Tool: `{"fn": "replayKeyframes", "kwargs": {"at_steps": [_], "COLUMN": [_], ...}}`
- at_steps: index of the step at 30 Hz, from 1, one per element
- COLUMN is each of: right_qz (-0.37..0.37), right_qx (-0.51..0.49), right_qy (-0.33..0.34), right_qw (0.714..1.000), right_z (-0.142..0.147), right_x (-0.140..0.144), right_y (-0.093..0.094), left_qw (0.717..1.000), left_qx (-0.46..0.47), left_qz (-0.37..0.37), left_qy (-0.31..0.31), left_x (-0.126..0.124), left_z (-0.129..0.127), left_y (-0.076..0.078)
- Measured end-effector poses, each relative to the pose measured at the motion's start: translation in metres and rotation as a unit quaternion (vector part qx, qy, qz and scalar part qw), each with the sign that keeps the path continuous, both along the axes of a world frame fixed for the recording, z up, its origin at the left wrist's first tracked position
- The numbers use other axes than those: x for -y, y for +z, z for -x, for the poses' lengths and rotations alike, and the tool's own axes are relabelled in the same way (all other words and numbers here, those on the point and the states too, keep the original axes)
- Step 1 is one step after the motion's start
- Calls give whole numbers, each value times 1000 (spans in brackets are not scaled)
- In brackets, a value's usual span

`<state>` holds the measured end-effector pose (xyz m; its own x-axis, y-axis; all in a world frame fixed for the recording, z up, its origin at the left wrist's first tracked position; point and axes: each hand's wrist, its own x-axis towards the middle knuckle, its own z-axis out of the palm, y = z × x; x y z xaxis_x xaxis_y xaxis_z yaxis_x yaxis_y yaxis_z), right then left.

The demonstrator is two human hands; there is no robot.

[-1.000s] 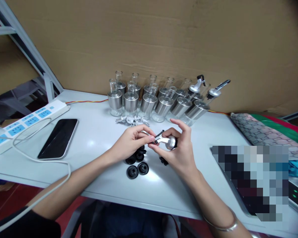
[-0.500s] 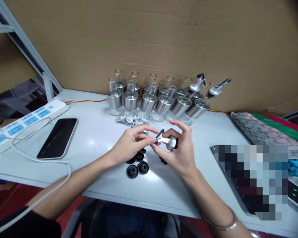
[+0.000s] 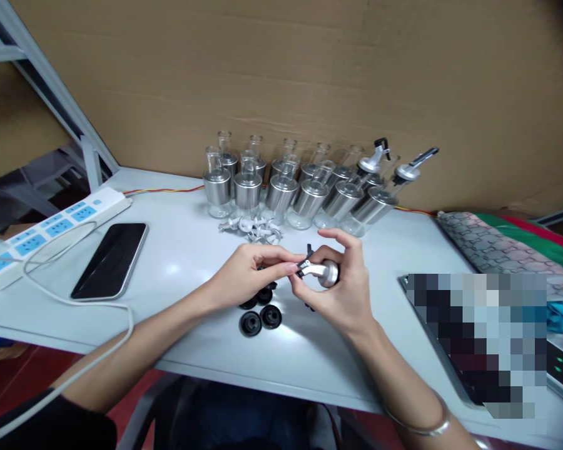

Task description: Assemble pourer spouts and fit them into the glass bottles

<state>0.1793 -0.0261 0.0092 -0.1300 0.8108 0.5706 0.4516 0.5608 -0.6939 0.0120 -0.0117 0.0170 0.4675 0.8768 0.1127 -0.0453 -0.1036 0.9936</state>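
Over the middle of the table, my right hand point(image 3: 340, 287) grips a silver pour spout point(image 3: 327, 273) by its round base, its narrow end pointing left. My left hand point(image 3: 258, 275) pinches the black flip lever at the spout's tip between thumb and forefinger. Beneath and beside my left hand lie several round black stoppers point(image 3: 251, 324), some partly hidden by the fingers. Behind the hands is a heap of small silver spout parts point(image 3: 258, 229). Two rows of glass bottles with steel sleeves point(image 3: 248, 194) stand farther back; two at the right carry fitted spouts point(image 3: 368, 165).
On the left lie a black phone point(image 3: 112, 259) and a white power strip point(image 3: 51, 231) with a cable crossing my left forearm. A blurred-out flat device point(image 3: 441, 337) and folded patterned cloth point(image 3: 492, 250) are on the right. A cardboard wall point(image 3: 281, 75) stands behind.
My left fingers have closed in on the spout's tip and lever, and the lever stands slightly differently. The spout stays in my right hand, shifted a little.
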Motion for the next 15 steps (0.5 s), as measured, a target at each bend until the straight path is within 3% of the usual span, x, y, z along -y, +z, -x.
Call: {"fn": "replayKeyframes", "kwargs": {"at_steps": [15], "right_qz": [-10], "right_qx": [69], "right_qy": [50], "right_qw": [996], "right_z": [-5], "right_x": [-1], "right_y": [-8], "left_qw": [998], "left_qx": [-51], "left_qz": [-16], "left_qy": [-29], "left_x": [-2], "left_z": [6], "left_y": [4]}}
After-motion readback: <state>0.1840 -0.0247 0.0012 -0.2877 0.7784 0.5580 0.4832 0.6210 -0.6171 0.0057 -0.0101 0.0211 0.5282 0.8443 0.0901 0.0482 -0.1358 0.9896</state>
